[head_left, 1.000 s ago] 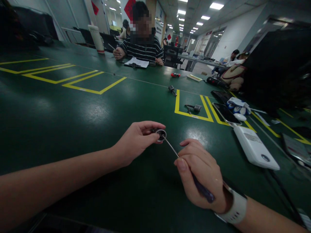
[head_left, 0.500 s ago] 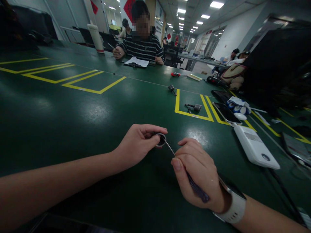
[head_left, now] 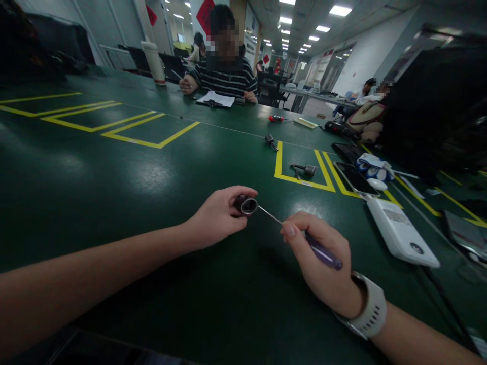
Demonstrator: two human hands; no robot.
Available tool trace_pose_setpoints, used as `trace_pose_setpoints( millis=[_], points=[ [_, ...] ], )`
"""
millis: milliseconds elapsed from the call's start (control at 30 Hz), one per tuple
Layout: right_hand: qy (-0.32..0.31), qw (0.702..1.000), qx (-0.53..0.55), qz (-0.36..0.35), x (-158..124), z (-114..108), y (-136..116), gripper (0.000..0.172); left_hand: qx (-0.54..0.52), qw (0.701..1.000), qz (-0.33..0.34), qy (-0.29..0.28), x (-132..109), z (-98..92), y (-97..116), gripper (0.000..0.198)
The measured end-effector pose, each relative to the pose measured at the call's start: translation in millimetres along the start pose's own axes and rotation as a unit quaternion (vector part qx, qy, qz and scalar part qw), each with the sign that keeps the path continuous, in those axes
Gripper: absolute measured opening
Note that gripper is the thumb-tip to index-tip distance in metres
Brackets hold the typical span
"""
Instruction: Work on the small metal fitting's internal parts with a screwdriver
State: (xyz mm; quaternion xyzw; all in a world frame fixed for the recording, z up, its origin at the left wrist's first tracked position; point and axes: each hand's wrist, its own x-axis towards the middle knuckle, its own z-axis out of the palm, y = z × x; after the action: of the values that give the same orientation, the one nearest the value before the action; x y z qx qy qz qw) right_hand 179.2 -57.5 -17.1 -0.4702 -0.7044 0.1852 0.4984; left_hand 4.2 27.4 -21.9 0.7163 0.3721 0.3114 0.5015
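My left hand [head_left: 218, 215] pinches a small dark metal cylinder [head_left: 245, 205] with a silver rim, held just above the green table [head_left: 114, 172]. My right hand [head_left: 323, 258] is closed round a thin screwdriver [head_left: 304, 241] with a purple handle. The screwdriver's metal shaft points left and its tip touches the open end of the cylinder. A white watch sits on my right wrist.
A white device [head_left: 399, 230], phones [head_left: 355, 177] and a white-and-blue cloth [head_left: 371, 165] lie to the right. Small metal parts [head_left: 304, 170] rest inside a yellow-taped box, another part [head_left: 271, 142] just beyond it. A red-handled screwdriver [head_left: 276, 118] lies farther back. A person in a striped shirt [head_left: 224, 76] sits across the table.
My left hand has lifted and turned the cylinder so its open end faces right. My right hand has rolled over, bringing the purple handle on top and the shaft nearly level.
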Motion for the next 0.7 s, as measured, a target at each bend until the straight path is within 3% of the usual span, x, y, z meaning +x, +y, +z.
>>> trace_pose_setpoints(
  millis=[67,167,333,433,567,700],
  points=[
    [0.011,0.994,0.052,0.093,4.2,-3.4,5.1,0.01,0.106,0.994,0.031,0.019,7.0,-7.4,-7.7,0.045],
    [0.014,0.974,0.129,0.188,13.1,-8.6,14.6,0.017,0.286,0.954,0.082,0.033,18.2,-16.8,-14.2,0.039],
    [0.008,0.939,0.262,0.224,30.2,-11.2,24.5,0.02,0.458,0.877,0.142,0.029,37.8,-22.3,-13.5,0.032],
    [0.024,0.926,0.31,0.212,37.2,-7.1,26.0,0.018,0.492,0.853,0.171,0.041,49.8,-19.9,-12.8,0.032],
    [0.01,0.938,0.304,0.166,38.2,-1.9,30.2,0.015,0.463,0.863,0.199,0.031,62.8,-14.3,-13.8,0.031],
    [-0.02,0.969,0.209,0.129,33.0,-2.4,32.5,0.014,0.404,0.902,0.151,0.01,68.2,-12.4,-17.4,0.026]
  ],
)
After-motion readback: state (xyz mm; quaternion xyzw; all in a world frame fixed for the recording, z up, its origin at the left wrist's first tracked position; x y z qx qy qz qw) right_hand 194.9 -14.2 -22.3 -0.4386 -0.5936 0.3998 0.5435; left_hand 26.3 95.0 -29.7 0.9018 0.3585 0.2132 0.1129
